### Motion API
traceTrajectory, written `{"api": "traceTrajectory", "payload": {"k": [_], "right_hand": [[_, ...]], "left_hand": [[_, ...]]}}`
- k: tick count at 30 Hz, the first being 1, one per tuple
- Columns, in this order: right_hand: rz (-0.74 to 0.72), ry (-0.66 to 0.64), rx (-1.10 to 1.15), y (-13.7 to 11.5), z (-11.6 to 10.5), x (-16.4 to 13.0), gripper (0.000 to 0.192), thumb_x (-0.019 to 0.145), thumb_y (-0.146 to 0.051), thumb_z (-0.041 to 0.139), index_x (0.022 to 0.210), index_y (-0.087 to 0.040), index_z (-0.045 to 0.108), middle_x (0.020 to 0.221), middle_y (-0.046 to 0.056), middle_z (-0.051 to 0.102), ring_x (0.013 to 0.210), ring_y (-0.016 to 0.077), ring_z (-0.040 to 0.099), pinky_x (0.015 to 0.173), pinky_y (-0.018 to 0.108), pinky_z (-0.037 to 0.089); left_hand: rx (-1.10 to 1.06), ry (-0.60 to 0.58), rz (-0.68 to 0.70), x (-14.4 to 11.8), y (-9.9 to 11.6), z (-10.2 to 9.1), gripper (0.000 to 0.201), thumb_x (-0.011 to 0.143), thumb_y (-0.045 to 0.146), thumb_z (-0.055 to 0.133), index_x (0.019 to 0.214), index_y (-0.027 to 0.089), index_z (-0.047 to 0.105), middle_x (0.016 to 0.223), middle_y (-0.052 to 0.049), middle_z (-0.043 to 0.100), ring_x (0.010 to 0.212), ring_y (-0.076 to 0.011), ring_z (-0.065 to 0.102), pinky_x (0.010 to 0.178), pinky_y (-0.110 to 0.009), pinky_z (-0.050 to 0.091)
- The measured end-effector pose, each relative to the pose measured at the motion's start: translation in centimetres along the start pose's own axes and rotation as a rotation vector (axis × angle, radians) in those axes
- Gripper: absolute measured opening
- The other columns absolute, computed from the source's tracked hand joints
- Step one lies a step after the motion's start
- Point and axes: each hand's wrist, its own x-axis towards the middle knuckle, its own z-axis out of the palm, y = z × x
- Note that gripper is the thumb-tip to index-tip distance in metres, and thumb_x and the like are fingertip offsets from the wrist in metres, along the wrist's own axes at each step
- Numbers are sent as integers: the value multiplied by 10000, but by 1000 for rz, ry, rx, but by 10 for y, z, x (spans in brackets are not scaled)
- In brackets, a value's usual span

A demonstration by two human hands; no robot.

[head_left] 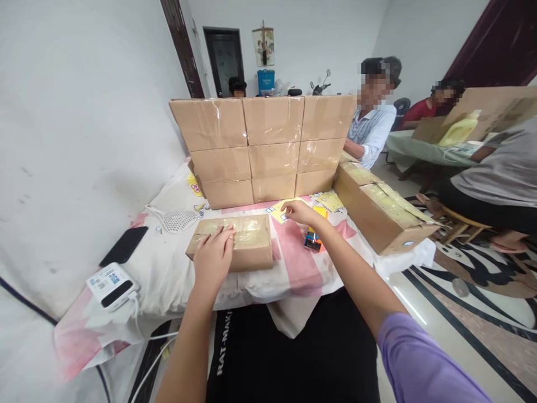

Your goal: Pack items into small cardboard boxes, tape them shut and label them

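Nearest the camera, black fabric across the person's lap (293, 358) carries white lettering that reads "RAT-MAK" before it is cut off. Above it, the left hand (213, 254) lies palm down on the near left end of a small taped cardboard box (237, 240), fingers spread and flat on the lid, gripping nothing. That box sits near the front edge of a table under a pink-and-white cloth (293, 263). The right hand (300, 212), arm in a purple sleeve (423, 364), reaches farther in, fingers curled loosely with the tips resting on a yellow sheet (282, 211) that lies on the cloth; whether it pinches the sheet cannot be told. Just right of that hand lies a small blue and orange object (312, 240), perhaps a tape cutter. Farther back stands a wall of stacked cardboard boxes (268, 148), with a long carton (380, 210) to its right. At the near left lie a white device bearing a blue label (111, 285), its print too small to read, and a black phone (125, 245). Other people sit at the far right.
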Motion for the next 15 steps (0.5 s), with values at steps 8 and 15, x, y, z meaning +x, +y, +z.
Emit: {"api": "traceTrajectory", "payload": {"k": [8, 15], "right_hand": [[-409, -33, 506, -37, 62, -72, 290, 888, -197, 653, 1096, -229, 453, 864, -24, 722, 776, 137, 649, 728, 251, 469], [-439, 76, 703, -57, 102, -117, 311, 933, -306, 679, 1135, -238, 453, 915, 6, 710, 908, 185, 695, 864, 322, 500]], "left_hand": [[-217, -75, 172, 0, -43, -21, 317, 1026, 363, 437, 1077, 271, 736, 1242, 8, 758, 1296, -218, 640, 1083, -401, 455], [-340, -94, 168, -7, -56, -26, 297, 997, 371, 483, 1008, 260, 758, 1210, -10, 768, 1264, -230, 663, 1091, -425, 466]]}}
